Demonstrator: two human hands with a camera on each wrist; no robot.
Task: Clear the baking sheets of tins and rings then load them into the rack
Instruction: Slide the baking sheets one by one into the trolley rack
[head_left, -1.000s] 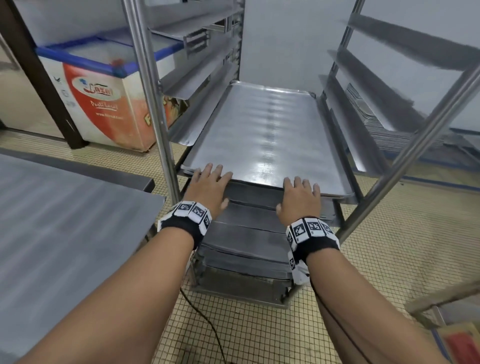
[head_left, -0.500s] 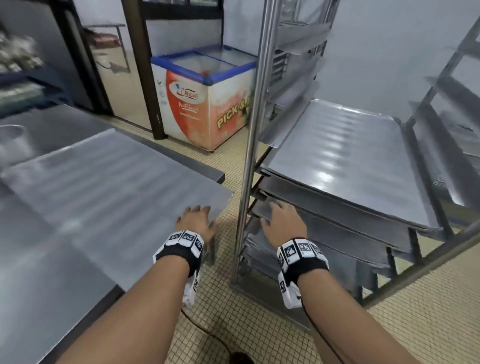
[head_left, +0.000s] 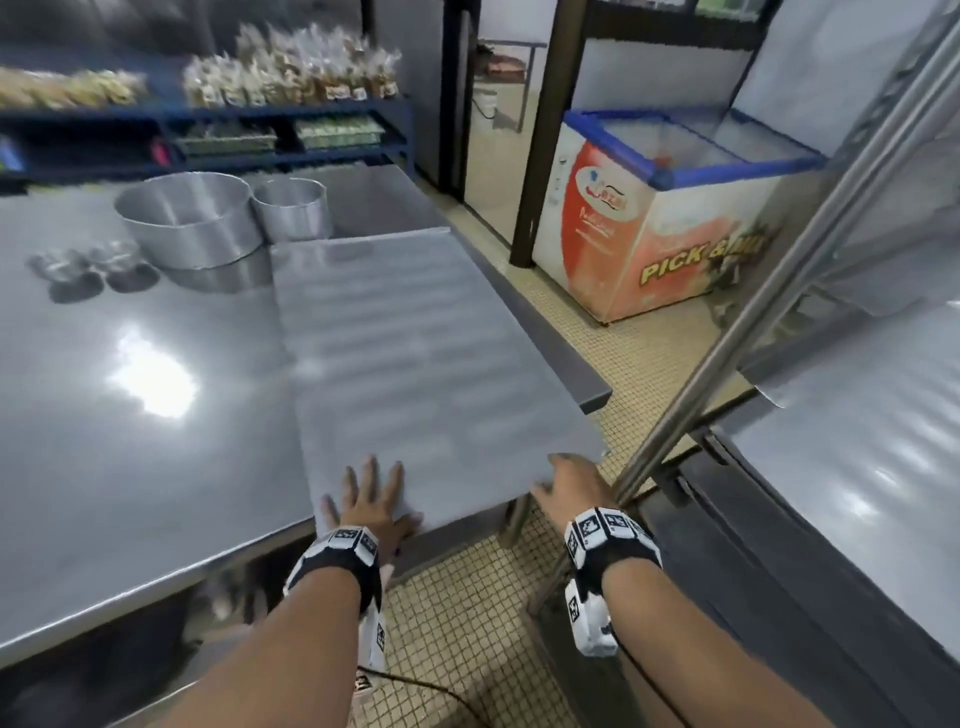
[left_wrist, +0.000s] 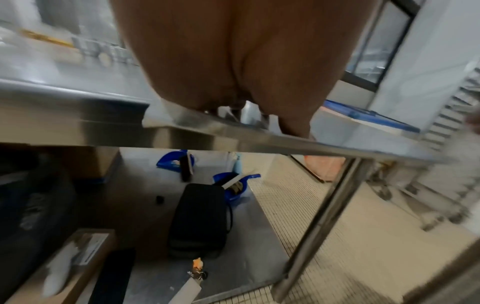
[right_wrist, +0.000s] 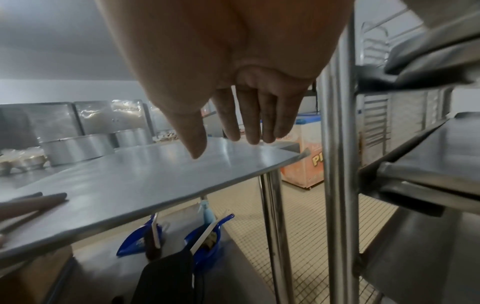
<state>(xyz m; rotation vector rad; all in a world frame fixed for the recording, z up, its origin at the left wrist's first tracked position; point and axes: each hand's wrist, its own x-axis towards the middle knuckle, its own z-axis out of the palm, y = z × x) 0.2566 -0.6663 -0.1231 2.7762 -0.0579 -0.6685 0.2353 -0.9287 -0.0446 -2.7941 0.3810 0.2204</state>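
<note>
Nearby, the left hand (head_left: 370, 499) lies flat, fingers spread, on the baking sheet (head_left: 415, 353) overhanging the table (head_left: 130, 441); the right hand (head_left: 569, 486), fingers straight, reaches its corner beside the rack (head_left: 727, 374). Farther, round tins (head_left: 192, 218).

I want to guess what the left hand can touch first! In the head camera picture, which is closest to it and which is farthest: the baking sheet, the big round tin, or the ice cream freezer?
1. Baking sheet: right under the left hand.
2. Big round tin: far side of the table, to the left.
3. Ice cream freezer: across the floor, to the right.
</note>
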